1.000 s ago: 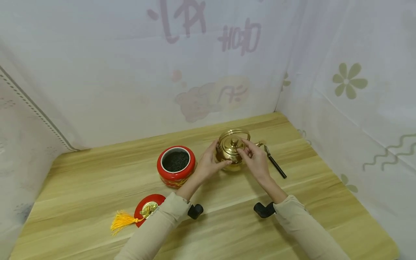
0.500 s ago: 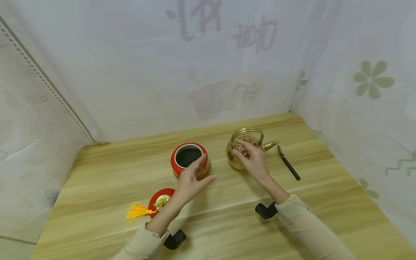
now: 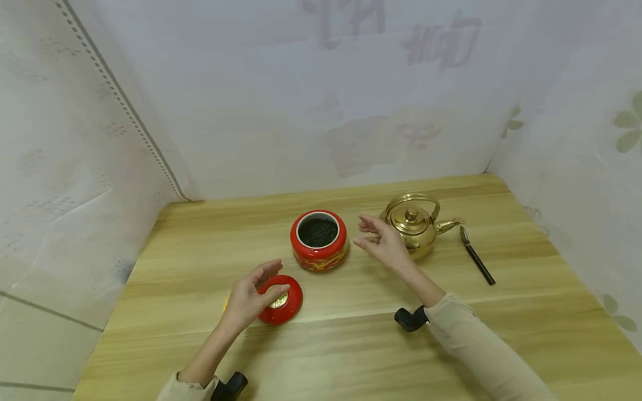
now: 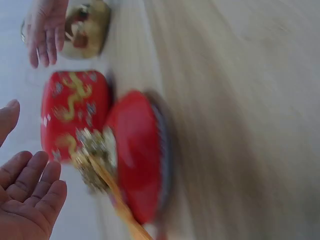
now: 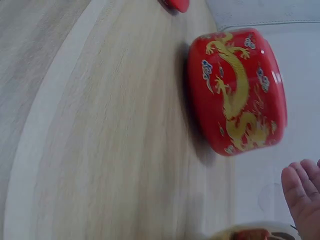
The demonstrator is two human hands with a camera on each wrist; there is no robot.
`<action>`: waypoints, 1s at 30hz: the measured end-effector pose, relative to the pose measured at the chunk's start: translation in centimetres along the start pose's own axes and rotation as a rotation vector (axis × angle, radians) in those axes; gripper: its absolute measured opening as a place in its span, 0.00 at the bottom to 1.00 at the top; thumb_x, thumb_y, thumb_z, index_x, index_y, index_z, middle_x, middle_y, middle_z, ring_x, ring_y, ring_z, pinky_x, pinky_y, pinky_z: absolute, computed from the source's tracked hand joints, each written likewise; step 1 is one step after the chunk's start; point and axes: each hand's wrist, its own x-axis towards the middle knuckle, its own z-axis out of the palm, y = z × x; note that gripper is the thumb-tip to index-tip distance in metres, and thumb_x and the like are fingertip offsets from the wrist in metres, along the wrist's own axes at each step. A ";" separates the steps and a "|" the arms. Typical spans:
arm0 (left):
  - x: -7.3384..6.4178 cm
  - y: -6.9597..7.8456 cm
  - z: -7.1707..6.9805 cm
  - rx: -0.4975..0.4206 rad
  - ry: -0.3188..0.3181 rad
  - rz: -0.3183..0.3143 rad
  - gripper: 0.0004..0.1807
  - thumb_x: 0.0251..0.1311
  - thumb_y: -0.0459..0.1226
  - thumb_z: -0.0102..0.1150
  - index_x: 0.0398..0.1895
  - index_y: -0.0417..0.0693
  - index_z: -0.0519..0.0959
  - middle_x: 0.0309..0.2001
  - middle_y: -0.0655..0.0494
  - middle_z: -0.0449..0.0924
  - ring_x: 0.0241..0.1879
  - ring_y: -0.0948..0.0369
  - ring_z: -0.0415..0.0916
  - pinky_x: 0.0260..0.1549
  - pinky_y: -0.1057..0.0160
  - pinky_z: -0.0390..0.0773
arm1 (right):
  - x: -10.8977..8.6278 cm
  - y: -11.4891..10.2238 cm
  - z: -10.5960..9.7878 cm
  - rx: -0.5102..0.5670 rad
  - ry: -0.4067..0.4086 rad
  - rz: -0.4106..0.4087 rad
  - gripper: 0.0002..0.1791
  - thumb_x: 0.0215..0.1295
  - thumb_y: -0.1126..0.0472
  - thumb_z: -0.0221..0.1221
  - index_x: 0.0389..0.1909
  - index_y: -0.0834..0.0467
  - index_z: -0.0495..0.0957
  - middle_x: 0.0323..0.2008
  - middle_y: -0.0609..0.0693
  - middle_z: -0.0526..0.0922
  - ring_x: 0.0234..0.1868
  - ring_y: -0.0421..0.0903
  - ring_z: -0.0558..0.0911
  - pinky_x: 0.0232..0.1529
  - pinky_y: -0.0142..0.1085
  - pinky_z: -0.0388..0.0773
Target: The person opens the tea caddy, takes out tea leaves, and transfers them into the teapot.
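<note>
My left hand (image 3: 249, 297) hovers over the red jar lid (image 3: 293, 301), its fingers relaxed and holding nothing. The lid lies on the table with a gold knob (image 4: 95, 157) and an orange tassel (image 4: 116, 192), mostly hidden by the hand in the head view. Between the hands stands the uncovered red jar (image 3: 320, 262), full of dark loose leaves (image 3: 318, 231) that look like tea; a yellow dragon shows on its side. My right hand (image 3: 388, 243) is in the air between jar and teapot, fingers loosely bent around nothing. Behind it is the gold teapot (image 3: 421, 236), its lid on.
To the right of the teapot's spout, a small scoop (image 3: 477, 258) with a black handle lies on the wooden table (image 3: 351, 356). Patterned white cloth (image 3: 261, 111) walls in the back and sides. A black wrist mount (image 3: 411, 319) sticks out from the right sleeve.
Both hands have left the teapot. The left hand has swung left past the jar to the lid; the right has drawn back left from the teapot. The head view has turned left.
</note>
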 end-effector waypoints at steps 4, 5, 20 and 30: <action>-0.1 -1.0 -0.4 0.039 0.013 0.009 0.30 0.50 0.36 0.69 0.57 0.34 0.73 0.56 0.40 0.76 0.57 0.48 0.74 0.54 0.52 0.73 | 0.7 0.5 0.4 0.016 -0.061 0.022 0.38 0.55 0.65 0.66 0.65 0.69 0.61 0.61 0.68 0.69 0.62 0.59 0.70 0.58 0.46 0.73; -0.2 -1.2 -0.5 0.045 0.019 0.009 0.30 0.50 0.35 0.69 0.56 0.33 0.73 0.55 0.40 0.76 0.56 0.48 0.74 0.53 0.52 0.74 | 0.9 0.6 0.7 0.020 -0.078 0.022 0.39 0.55 0.65 0.66 0.66 0.69 0.60 0.62 0.68 0.67 0.63 0.59 0.69 0.59 0.47 0.71; -0.3 -3.0 -0.4 0.198 0.027 0.071 0.19 0.43 0.30 0.72 0.42 0.36 0.81 0.39 0.47 0.84 0.37 0.55 0.80 0.37 0.63 0.82 | 2.5 1.3 3.0 0.012 -0.205 0.058 0.49 0.52 0.59 0.69 0.71 0.67 0.51 0.70 0.62 0.56 0.71 0.58 0.56 0.66 0.50 0.60; -0.3 -3.2 -0.3 0.298 0.037 0.028 0.14 0.42 0.32 0.74 0.34 0.43 0.83 0.33 0.55 0.83 0.31 0.63 0.75 0.29 0.69 0.77 | 2.9 1.4 3.7 -0.012 -0.221 0.109 0.51 0.51 0.60 0.70 0.72 0.63 0.50 0.72 0.60 0.53 0.69 0.61 0.59 0.68 0.49 0.57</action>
